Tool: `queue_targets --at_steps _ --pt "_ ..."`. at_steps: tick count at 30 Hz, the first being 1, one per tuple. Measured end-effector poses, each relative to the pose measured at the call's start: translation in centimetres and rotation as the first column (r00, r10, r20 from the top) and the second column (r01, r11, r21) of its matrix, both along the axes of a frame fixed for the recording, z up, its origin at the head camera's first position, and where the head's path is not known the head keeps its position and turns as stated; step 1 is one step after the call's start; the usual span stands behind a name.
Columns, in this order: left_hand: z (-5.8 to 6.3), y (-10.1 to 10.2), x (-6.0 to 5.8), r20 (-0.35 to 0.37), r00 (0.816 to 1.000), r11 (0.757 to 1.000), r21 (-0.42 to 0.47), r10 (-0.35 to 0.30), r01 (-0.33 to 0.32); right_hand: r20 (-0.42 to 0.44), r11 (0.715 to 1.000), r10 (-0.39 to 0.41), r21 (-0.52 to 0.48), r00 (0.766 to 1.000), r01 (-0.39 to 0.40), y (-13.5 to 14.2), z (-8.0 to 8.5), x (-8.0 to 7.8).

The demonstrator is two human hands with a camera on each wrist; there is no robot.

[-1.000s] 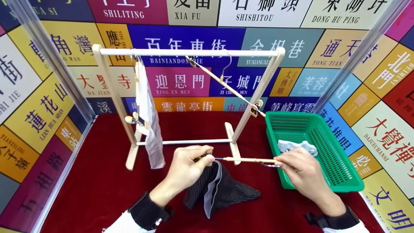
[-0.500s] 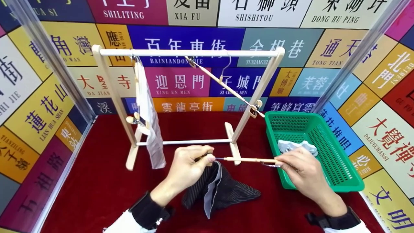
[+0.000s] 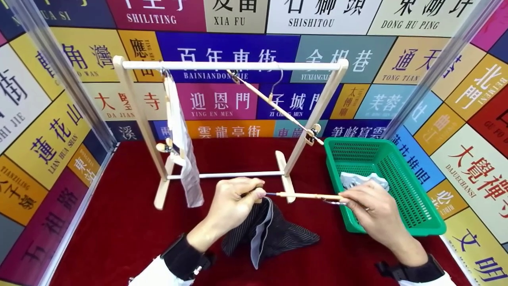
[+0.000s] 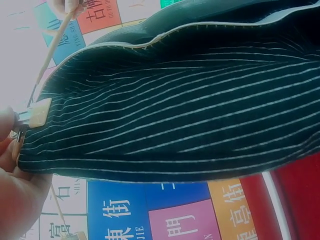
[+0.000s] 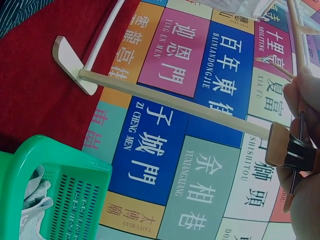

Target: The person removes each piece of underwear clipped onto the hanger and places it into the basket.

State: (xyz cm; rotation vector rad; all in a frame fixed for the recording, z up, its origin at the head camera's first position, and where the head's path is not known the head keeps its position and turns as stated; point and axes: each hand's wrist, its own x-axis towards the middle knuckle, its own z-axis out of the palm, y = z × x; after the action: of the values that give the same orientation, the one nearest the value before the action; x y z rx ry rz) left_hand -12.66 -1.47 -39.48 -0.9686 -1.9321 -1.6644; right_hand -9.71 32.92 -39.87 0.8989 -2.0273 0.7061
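A thin wooden clip hanger (image 3: pixel 303 195) stretches level between the two hands. My left hand (image 3: pixel 232 204) pinches a wooden clip (image 4: pixel 40 114) at its left end. That clip bites the edge of a dark cloth with thin white stripes (image 3: pixel 287 234), which droops below toward the red table and fills much of the left wrist view. My right hand (image 3: pixel 375 208) grips the hanger's other end, where a second clip (image 5: pixel 277 145) shows by the fingers with no cloth in it.
Behind the hands stands a wooden rack (image 3: pixel 234 65). On it hang a pale cloth (image 3: pixel 186 159) at left and a tilted bare hanger (image 3: pixel 278 106). A green basket (image 3: pixel 434 210) with a light grey cloth (image 3: pixel 364 180) stands at right. Printed sign panels wall the table.
The dark cloth's lower left edge has shifted slightly left. The left fingers have moved a little at the clip. Both hands keep their holds in nearly the same place.
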Motion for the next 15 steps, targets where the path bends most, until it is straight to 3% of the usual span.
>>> queue_targets --at_steps 15 --pt "0.5 0.35 0.02 0.013 1.0 1.0 -0.012 0.016 -0.016 0.015 1.0 -0.027 0.008 1.0 0.027 0.34 0.23 0.21"
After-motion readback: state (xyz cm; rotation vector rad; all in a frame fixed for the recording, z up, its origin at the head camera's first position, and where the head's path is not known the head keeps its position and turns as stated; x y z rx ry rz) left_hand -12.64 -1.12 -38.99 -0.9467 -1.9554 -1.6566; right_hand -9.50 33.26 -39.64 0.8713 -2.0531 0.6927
